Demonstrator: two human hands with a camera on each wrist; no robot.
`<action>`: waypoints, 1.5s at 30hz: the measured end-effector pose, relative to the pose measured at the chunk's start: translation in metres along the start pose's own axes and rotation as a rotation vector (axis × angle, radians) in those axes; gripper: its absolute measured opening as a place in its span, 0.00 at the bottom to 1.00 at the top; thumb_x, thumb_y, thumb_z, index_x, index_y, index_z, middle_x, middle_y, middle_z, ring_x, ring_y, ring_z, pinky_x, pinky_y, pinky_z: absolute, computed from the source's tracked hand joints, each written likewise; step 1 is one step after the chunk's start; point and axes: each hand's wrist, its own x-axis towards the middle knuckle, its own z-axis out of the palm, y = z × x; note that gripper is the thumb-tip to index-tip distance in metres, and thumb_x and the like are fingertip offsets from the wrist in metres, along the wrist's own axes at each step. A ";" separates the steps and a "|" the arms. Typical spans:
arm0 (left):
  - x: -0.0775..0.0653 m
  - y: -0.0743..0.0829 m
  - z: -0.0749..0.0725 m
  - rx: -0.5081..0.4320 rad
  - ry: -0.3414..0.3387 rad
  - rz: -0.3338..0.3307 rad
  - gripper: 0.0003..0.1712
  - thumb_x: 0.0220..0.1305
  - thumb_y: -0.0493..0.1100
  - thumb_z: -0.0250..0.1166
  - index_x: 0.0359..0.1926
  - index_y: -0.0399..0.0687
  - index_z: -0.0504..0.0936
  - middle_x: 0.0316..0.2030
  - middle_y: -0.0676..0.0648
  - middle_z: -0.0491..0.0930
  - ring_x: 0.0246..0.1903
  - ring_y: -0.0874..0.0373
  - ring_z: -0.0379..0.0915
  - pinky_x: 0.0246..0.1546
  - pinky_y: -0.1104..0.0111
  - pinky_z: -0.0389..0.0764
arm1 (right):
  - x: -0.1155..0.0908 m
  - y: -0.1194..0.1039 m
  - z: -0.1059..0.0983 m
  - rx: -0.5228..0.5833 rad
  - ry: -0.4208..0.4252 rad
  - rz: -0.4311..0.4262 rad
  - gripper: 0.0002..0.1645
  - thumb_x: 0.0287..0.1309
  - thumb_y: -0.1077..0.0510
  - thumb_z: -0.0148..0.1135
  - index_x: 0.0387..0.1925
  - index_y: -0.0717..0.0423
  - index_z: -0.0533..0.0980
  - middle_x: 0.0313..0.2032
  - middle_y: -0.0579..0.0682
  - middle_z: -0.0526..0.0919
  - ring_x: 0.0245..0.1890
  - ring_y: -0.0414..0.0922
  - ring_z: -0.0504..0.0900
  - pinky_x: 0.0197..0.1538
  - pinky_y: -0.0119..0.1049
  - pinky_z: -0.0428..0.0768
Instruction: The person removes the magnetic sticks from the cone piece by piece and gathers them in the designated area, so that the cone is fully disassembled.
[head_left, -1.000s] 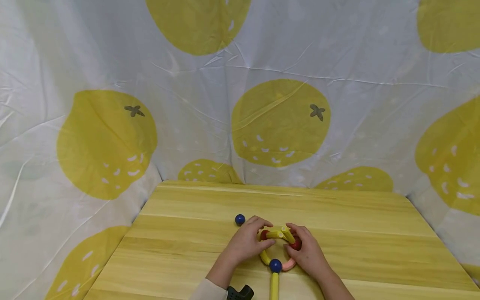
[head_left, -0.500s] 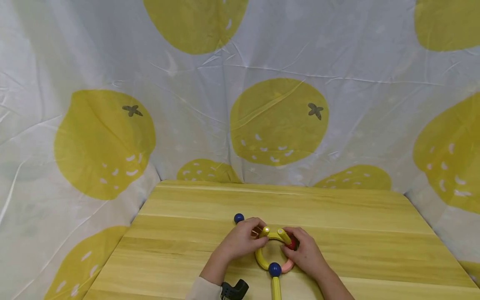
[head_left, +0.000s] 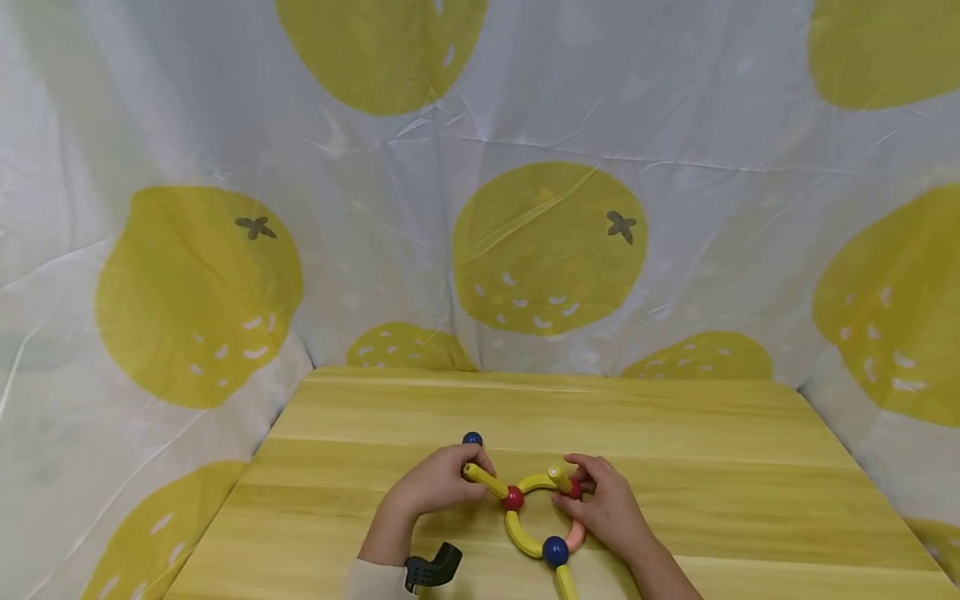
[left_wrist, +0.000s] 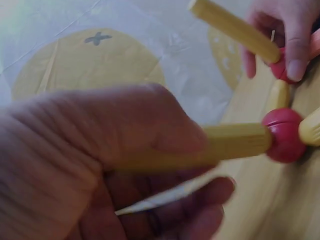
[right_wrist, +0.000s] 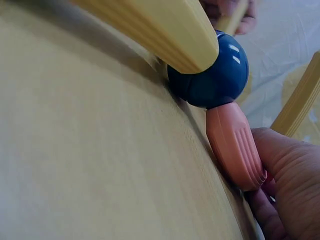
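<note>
A ring of curved magnetic building sticks lies on the table, yellow (head_left: 522,537) at left and back, pink (head_left: 576,536) at right. A blue ball (head_left: 555,551) joins it in front, with a straight yellow stick (head_left: 566,583) running toward me. My left hand (head_left: 442,479) holds another straight yellow stick (left_wrist: 240,142), thumb along it; its end meets the left red ball (head_left: 513,498) and it leans outward. My right hand (head_left: 606,508) pinches the right red ball (left_wrist: 280,67), largely covered by fingers, from which a yellow stick (head_left: 558,477) rises at a tilt.
A loose blue ball (head_left: 472,438) sits just behind my left hand, partly hidden. The wooden table (head_left: 712,467) ends at a white cloth (head_left: 390,250) printed with yellow fruit. A black wrist device (head_left: 435,567) is at my left sleeve.
The left stick swings from pointing inward, through upright, to leaning out left, with my left hand moving left. The ring shifts slightly left and toward me. My right hand stays at its ball.
</note>
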 end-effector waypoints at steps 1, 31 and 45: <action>-0.002 -0.001 -0.002 0.016 -0.006 -0.010 0.10 0.57 0.35 0.70 0.41 0.46 0.84 0.40 0.47 0.83 0.35 0.57 0.74 0.33 0.69 0.75 | 0.000 0.000 0.000 0.008 -0.008 0.008 0.39 0.44 0.55 0.84 0.60 0.52 0.79 0.41 0.45 0.80 0.42 0.37 0.84 0.48 0.29 0.84; 0.006 -0.001 0.014 0.051 0.042 -0.054 0.21 0.58 0.45 0.77 0.50 0.43 0.83 0.45 0.44 0.84 0.45 0.52 0.80 0.43 0.62 0.81 | -0.006 -0.002 0.001 -0.130 0.031 -0.243 0.22 0.55 0.67 0.73 0.52 0.49 0.86 0.44 0.42 0.75 0.34 0.32 0.72 0.37 0.26 0.77; 0.022 0.021 0.045 0.083 0.055 0.146 0.14 0.61 0.48 0.75 0.45 0.51 0.86 0.40 0.54 0.85 0.34 0.71 0.74 0.38 0.76 0.79 | -0.005 -0.005 0.002 -0.097 -0.044 -0.155 0.25 0.53 0.64 0.76 0.53 0.46 0.83 0.45 0.44 0.75 0.37 0.35 0.75 0.40 0.27 0.79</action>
